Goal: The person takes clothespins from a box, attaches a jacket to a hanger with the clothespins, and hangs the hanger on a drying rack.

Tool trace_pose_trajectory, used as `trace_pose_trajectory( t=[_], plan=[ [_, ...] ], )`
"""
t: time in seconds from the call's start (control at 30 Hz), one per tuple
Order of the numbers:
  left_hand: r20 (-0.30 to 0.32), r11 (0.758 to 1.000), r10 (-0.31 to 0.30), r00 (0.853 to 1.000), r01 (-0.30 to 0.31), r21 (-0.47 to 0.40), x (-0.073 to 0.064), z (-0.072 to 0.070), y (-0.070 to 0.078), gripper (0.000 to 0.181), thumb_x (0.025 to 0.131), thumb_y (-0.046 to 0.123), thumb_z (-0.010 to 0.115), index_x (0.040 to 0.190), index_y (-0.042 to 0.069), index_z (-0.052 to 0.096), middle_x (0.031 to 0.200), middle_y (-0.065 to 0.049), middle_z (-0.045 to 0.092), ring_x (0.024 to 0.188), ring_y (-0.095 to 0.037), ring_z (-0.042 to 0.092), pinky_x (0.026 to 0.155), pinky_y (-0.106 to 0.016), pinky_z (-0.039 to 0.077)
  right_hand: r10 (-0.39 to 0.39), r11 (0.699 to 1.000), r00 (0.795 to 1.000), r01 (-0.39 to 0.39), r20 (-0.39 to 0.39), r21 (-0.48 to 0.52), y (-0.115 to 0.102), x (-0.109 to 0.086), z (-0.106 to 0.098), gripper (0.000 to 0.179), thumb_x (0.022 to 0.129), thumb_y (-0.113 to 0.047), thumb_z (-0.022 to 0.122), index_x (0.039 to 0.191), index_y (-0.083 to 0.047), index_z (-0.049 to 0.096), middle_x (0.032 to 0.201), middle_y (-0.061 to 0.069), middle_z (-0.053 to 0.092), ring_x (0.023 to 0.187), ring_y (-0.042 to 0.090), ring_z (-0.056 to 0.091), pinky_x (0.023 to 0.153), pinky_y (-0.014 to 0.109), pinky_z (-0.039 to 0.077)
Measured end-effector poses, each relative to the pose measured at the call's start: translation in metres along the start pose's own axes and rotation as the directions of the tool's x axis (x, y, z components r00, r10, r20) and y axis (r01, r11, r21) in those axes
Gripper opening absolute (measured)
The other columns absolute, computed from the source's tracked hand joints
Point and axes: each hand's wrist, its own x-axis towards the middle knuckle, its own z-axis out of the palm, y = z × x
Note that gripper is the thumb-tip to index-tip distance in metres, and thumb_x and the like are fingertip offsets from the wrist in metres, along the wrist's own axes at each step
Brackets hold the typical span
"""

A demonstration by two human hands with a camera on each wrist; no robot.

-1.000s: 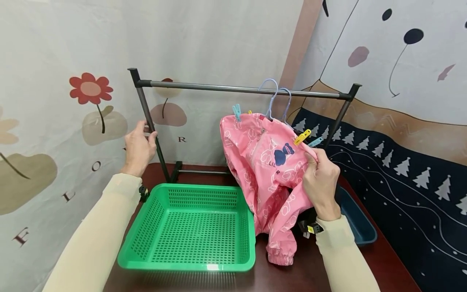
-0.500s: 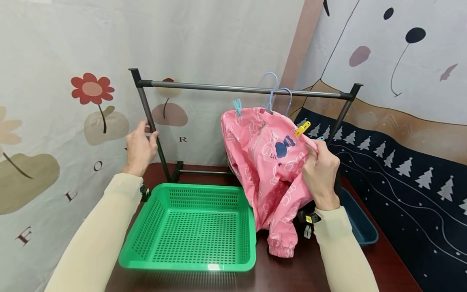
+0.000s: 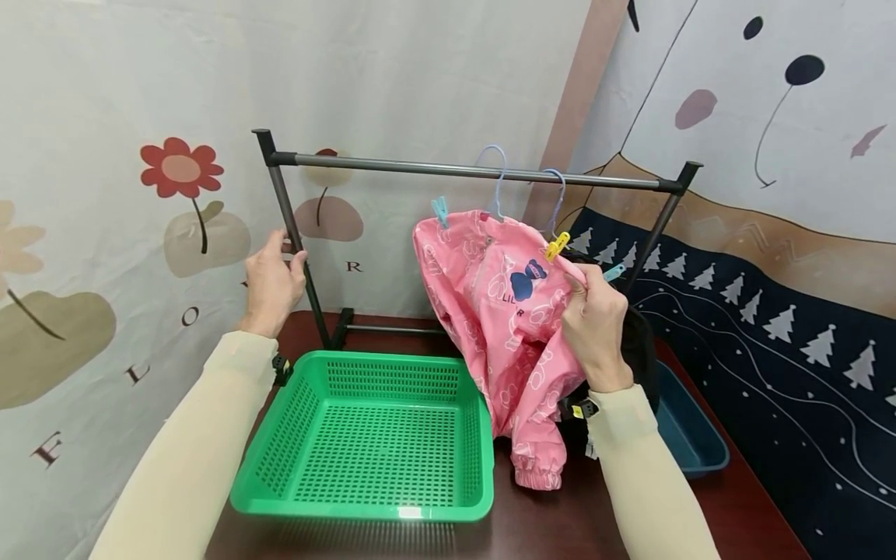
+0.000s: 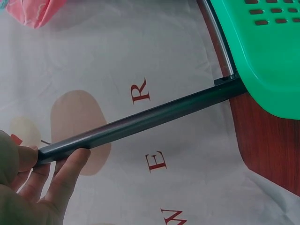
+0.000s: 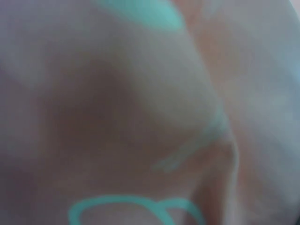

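A pink children's jacket (image 3: 490, 311) with white line drawings hangs from a lilac hanger (image 3: 498, 175) whose hook is at the rail. A blue clothespin (image 3: 440, 211) and a yellow clothespin (image 3: 558, 246) clip its shoulders. My right hand (image 3: 595, 327) grips the jacket at the shoulder near the yellow clothespin. In the right wrist view, blurred jacket fabric (image 5: 117, 140) fills the picture. At the left, my left hand (image 3: 274, 286) holds the dark post of the clothes rack (image 3: 406, 166). The left wrist view shows thumb and fingers on either side of that post (image 4: 140, 123).
A green perforated basket (image 3: 385, 513) stands on the dark red table (image 3: 518, 529) before the rack. A second hanger hook (image 3: 558, 187) is on the rail, with a black garment (image 3: 638, 350) behind the jacket. A dark blue bin (image 3: 693, 435) sits at the right.
My right hand first raised the jacket and hanger a little, then moved them to the left along the rail. The second hook stayed behind. My left hand has kept its place on the post.
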Motion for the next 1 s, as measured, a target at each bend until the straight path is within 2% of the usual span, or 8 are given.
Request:
trace_pose_trajectory(
  t=[0.37, 0.7, 1.0],
  plan=[
    [-0.003, 1.000, 0.013, 1.000, -0.013, -0.007, 0.001, 0.001, -0.003, 0.036, 0.121, 0.013, 0.062, 0.152, -0.003, 0.061, 0.141, -0.034, 0.075, 0.122, -0.057, 0.081, 0.097, -0.073, 0.067, -0.068, 0.997, 0.997, 0.067, 0.042, 0.041, -0.011, 0.001, 0.022, 0.023, 0.119, -0.011, 0.066, 0.126, 0.010, 0.072, 0.114, 0.031, 0.084, 0.087, 0.046, 0.084, 0.084, 0.059, 0.072],
    [-0.017, 1.000, 0.012, 1.000, -0.012, 0.000, 0.001, 0.002, -0.002, 0.035, 0.120, 0.011, 0.063, 0.152, -0.002, 0.062, 0.141, -0.034, 0.075, 0.121, -0.056, 0.081, 0.099, -0.072, 0.067, -0.050, 0.999, 0.994, 0.049, 0.098, 0.008, -0.004, -0.014, 0.029, 0.016, 0.117, -0.005, 0.067, 0.125, 0.008, 0.071, 0.116, 0.031, 0.084, 0.095, 0.046, 0.085, 0.092, 0.060, 0.072],
    [-0.014, 1.000, 0.015, 1.000, -0.016, -0.014, 0.001, 0.003, -0.003, 0.035, 0.120, 0.013, 0.063, 0.152, -0.002, 0.063, 0.140, -0.033, 0.076, 0.121, -0.057, 0.081, 0.098, -0.073, 0.067, -0.041, 0.999, 0.989, 0.040, 0.139, 0.006, 0.007, -0.019, 0.027, 0.018, 0.117, -0.009, 0.067, 0.127, 0.006, 0.071, 0.115, 0.028, 0.083, 0.090, 0.042, 0.082, 0.094, 0.058, 0.072]
  ],
)
